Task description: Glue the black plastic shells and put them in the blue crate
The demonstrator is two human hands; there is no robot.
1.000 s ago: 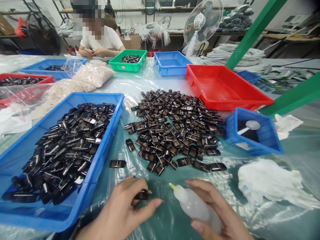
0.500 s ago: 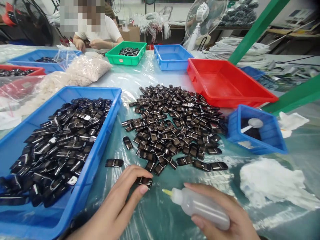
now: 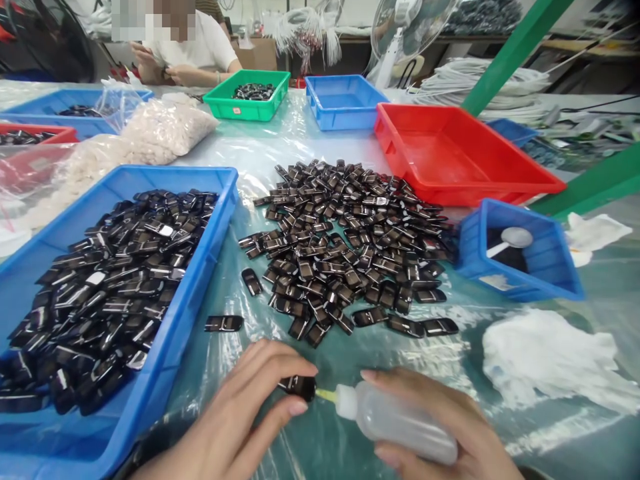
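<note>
Between the thumb and fingers of my left hand (image 3: 255, 400) is a small glossy black plastic piece (image 3: 301, 387), partly covered by the fingertips. My right hand (image 3: 440, 420) is wrapped round a translucent squeeze bottle (image 3: 400, 420) lying nearly level, with its white cap and thin yellow nozzle (image 3: 326, 395) pointing left. The nozzle's tip is at the right end of the black piece; whether it touches I cannot tell. Beyond my hands lies a heap of similar black pieces (image 3: 340, 253). One loose piece (image 3: 224, 323) rests just past my left hand.
A large blue tray (image 3: 200, 300) full of black pieces stands at left. At right are a small blue bin (image 3: 555, 267) with a scoop (image 3: 517, 237), a white cloth (image 3: 550, 360) and a red tray (image 3: 450, 160). A green post (image 3: 520, 53) slants nearby. Another person sits across the table.
The bottle's nozzle has come up to the black piece, closing the gap between them. My left hand has shifted slightly right and down. The person opposite has raised a hand.
</note>
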